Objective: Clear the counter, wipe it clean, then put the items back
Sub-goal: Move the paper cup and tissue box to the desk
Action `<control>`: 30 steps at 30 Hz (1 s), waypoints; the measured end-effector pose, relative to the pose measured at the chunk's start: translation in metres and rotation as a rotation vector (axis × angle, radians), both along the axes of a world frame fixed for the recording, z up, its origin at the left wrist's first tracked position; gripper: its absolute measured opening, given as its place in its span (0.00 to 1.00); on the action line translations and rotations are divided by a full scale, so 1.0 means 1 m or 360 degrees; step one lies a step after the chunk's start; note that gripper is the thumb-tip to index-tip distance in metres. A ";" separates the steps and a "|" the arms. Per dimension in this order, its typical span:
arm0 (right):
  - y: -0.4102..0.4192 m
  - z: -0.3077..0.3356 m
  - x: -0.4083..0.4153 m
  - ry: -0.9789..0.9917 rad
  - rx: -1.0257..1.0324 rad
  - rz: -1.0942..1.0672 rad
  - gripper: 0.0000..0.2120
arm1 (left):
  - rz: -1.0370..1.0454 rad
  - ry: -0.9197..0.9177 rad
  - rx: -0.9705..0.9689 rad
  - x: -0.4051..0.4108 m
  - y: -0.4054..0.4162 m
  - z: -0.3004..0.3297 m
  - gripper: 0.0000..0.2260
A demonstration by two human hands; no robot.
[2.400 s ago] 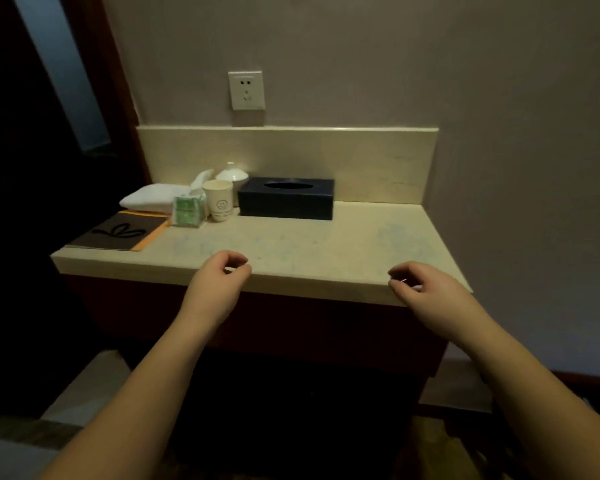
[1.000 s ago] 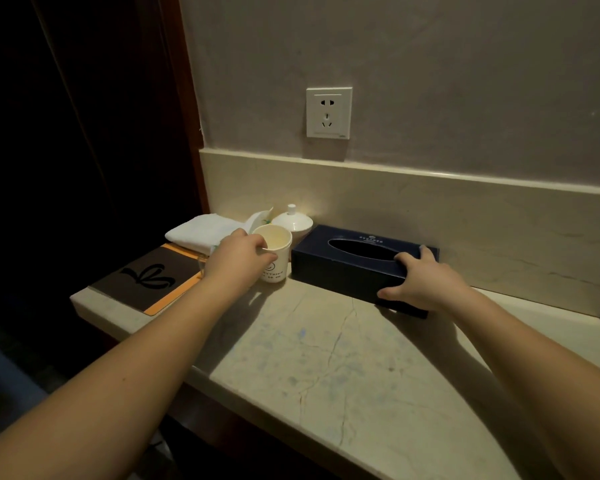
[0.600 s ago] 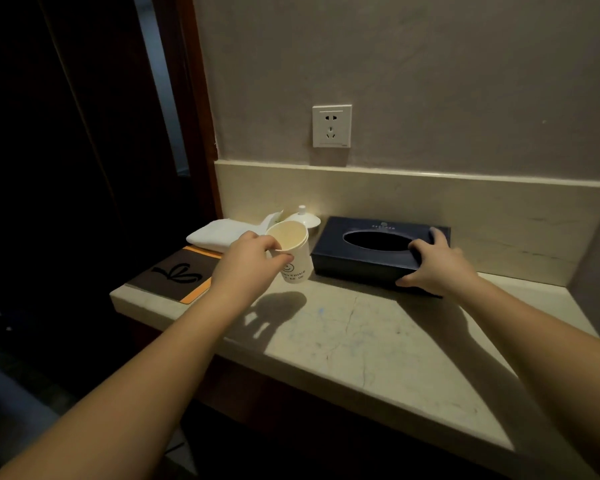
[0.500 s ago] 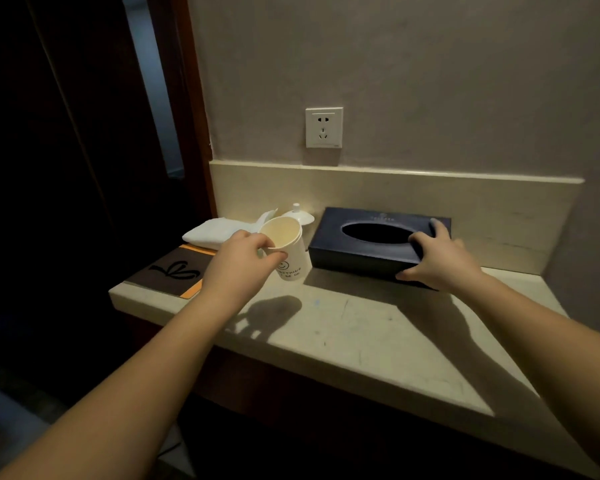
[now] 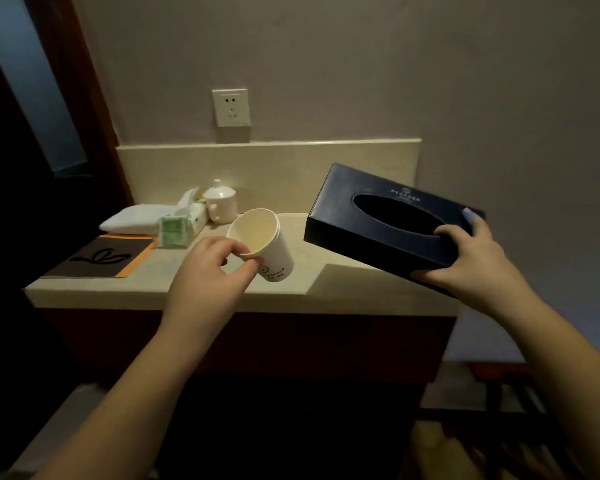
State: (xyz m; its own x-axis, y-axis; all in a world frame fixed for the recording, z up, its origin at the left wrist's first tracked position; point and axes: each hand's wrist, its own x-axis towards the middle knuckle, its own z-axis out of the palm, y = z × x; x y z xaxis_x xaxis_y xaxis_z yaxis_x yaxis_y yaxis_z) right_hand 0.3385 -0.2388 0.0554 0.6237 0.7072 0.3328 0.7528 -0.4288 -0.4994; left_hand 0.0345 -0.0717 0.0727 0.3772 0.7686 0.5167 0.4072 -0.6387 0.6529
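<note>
- left hand (image 5: 211,271) pinches the rim of the paper cup (image 5: 262,244), which is tipped toward the camera, up off the counter (image 5: 174,289)
- right hand (image 5: 471,261) grips the near right end of the dark tissue box (image 5: 378,220), lifted and tilted over the counter's right side
- far left: brown folder (image 5: 101,258), green packet (image 5: 174,232), folded white towel (image 5: 136,220), lidded white mug (image 5: 220,202)
- wall socket (image 5: 231,107) above

- The paper cup (image 5: 269,245) bore a small smiley face and dark lettering, too blurred to read.
- The tissue box (image 5: 388,221) carried a small pale logo beside its opening, illegible.
- The dark folder (image 5: 97,258) showed a black looped emblem.
</note>
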 end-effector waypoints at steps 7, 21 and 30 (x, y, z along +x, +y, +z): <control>-0.128 -0.028 -0.012 0.0136 0.0017 -0.0287 0.27 | -0.0269 -0.0089 -0.0062 0.048 -0.059 -0.020 0.03; -0.411 -0.135 -0.001 0.0482 -0.0224 -0.1098 0.32 | -0.1036 0.0324 -0.0159 0.213 -0.251 -0.085 0.05; -0.606 -0.175 0.018 0.0705 -0.0285 -0.1459 0.35 | -0.1412 0.0681 -0.0143 0.322 -0.435 -0.114 0.10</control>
